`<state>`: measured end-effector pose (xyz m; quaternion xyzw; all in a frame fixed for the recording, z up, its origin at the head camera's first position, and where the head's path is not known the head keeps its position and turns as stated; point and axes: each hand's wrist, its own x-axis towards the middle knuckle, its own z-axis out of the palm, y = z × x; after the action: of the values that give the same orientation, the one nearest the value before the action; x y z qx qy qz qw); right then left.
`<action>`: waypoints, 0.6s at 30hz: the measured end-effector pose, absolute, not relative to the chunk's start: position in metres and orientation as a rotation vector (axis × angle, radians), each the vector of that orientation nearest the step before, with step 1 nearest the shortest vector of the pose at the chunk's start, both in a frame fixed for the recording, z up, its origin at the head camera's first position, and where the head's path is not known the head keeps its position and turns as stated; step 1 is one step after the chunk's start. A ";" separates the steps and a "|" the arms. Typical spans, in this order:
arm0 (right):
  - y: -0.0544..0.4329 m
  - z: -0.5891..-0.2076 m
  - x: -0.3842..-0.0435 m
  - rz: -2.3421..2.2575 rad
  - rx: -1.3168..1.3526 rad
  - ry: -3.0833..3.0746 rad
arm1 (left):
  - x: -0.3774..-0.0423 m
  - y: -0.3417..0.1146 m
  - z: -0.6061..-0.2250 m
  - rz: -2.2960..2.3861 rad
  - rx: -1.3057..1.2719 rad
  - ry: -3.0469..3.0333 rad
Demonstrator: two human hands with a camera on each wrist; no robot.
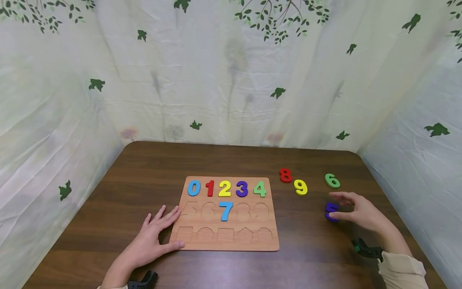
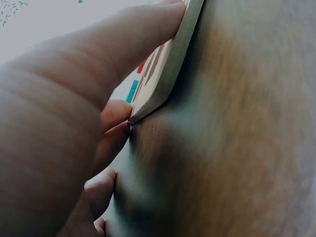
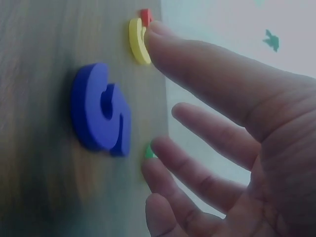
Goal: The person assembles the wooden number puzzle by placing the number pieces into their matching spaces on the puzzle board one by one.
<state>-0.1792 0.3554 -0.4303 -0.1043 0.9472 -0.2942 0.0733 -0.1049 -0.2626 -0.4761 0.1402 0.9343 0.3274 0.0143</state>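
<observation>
My left hand [image 1: 150, 240] rests at the left side of a wooden number puzzle board [image 1: 231, 244], fingers extended, with the thumb on its near corner and a fingertip on its left edge. To the right, my right hand [image 1: 366, 214] hovers over a purple-blue number 5 piece [image 3: 94, 108]; thumb and fingers are spread and stand apart from it in the right wrist view. On the board, a blue 7 [image 1: 225, 211] lies in the middle row. The top row carries a blue 0 [image 1: 193, 188], red 1 [image 1: 209, 188], yellow 2 [image 1: 224, 188], purple 3 [image 1: 242, 189] and green 4 [image 1: 260, 189].
Beyond the board's right side lie a red 8 [image 1: 285, 175], a yellow 9 [image 1: 300, 187] and a green 6 [image 1: 332, 181] on the brown wooden table [image 1: 306, 249]. A pale curtain [image 1: 216, 80] with leaf prints hangs around the table's back and sides.
</observation>
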 end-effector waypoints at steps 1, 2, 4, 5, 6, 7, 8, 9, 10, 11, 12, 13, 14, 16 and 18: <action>0.357 -0.432 -0.178 -0.886 -0.314 2.842 | -0.105 -0.263 -0.476 1.020 0.438 2.910; 0.359 -0.433 -0.177 -0.887 -0.309 2.843 | -0.105 -0.263 -0.477 1.020 0.439 2.909; 0.362 -0.436 -0.176 -0.885 -0.303 2.844 | -0.105 -0.263 -0.477 1.019 0.440 2.908; 0.364 -0.438 -0.175 -0.882 -0.301 2.843 | -0.105 -0.263 -0.477 1.020 0.441 2.908; 0.365 -0.439 -0.175 -0.876 -0.299 2.846 | -0.105 -0.263 -0.478 1.020 0.443 2.909; 0.367 -0.440 -0.175 -0.874 -0.297 2.846 | -0.105 -0.263 -0.478 1.020 0.445 2.910; 0.368 -0.442 -0.175 -0.870 -0.299 2.845 | -0.104 -0.262 -0.478 1.019 0.446 2.911; 0.370 -0.443 -0.175 -0.866 -0.303 2.846 | -0.104 -0.262 -0.478 1.019 0.447 2.911; 0.371 -0.444 -0.175 -0.866 -0.308 2.845 | -0.104 -0.262 -0.478 1.019 0.447 2.912; 0.371 -0.445 -0.175 -0.866 -0.310 2.843 | -0.104 -0.262 -0.478 1.017 0.447 2.913; 0.372 -0.446 -0.175 -0.867 -0.312 2.838 | -0.104 -0.262 -0.478 1.016 0.445 2.912; 0.373 -0.447 -0.174 -0.871 -0.311 2.829 | -0.104 -0.262 -0.478 1.016 0.444 2.913; 0.374 -0.448 -0.174 -0.875 -0.314 2.821 | -0.104 -0.262 -0.478 1.014 0.442 2.912; 0.375 -0.449 -0.174 -0.883 -0.306 2.807 | -0.104 -0.263 -0.478 1.013 0.440 2.913; 0.376 -0.451 -0.174 -0.884 -0.297 2.799 | -0.104 -0.262 -0.477 1.012 0.439 2.914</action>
<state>-0.1741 0.3762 -0.4512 -0.1003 0.9444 -0.2982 0.0954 -0.1045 -0.2623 -0.4774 0.1408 0.9352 0.3247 0.0128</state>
